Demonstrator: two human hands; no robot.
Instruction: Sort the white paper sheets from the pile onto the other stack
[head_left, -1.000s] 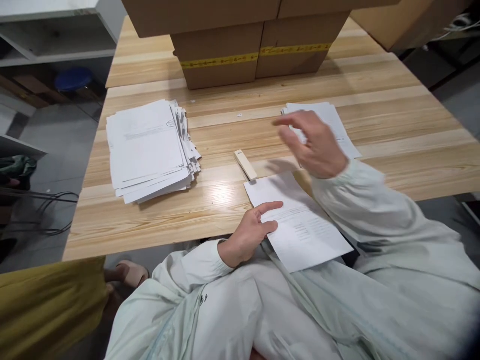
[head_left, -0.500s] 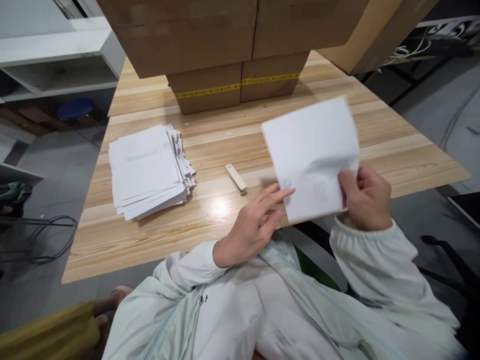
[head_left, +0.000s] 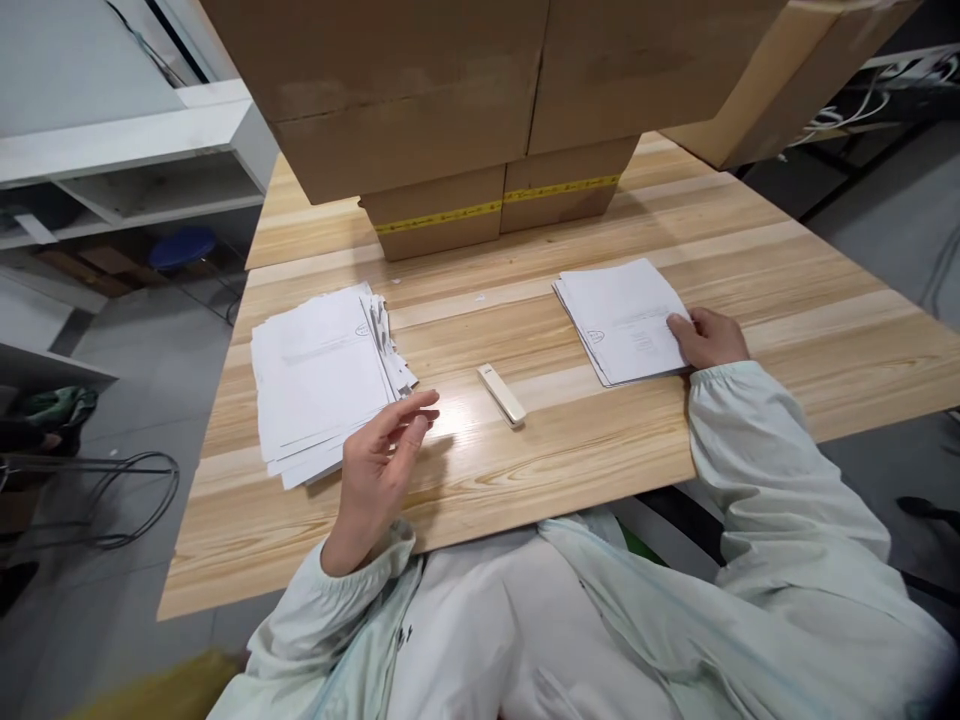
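On the table (head_left: pixel 577 460), the right hand (head_left: pixel 711 339) grips a thin paper stack (head_left: pixel 622 318), the empty left hand (head_left: pixel 379 475) near a thicker pile (head_left: pixel 319 370).

Remotely, I saw the right hand (head_left: pixel 711 340) lower the raised sheet (head_left: pixel 630 312) onto the right pile (head_left: pixel 578 328); the left hand (head_left: pixel 373 485) shifted beside the bigger stack (head_left: pixel 315 370).

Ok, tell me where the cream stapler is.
In the head view, the cream stapler lies on the table between the larger paper stack at left and the smaller paper stack at right, right of the left hand.
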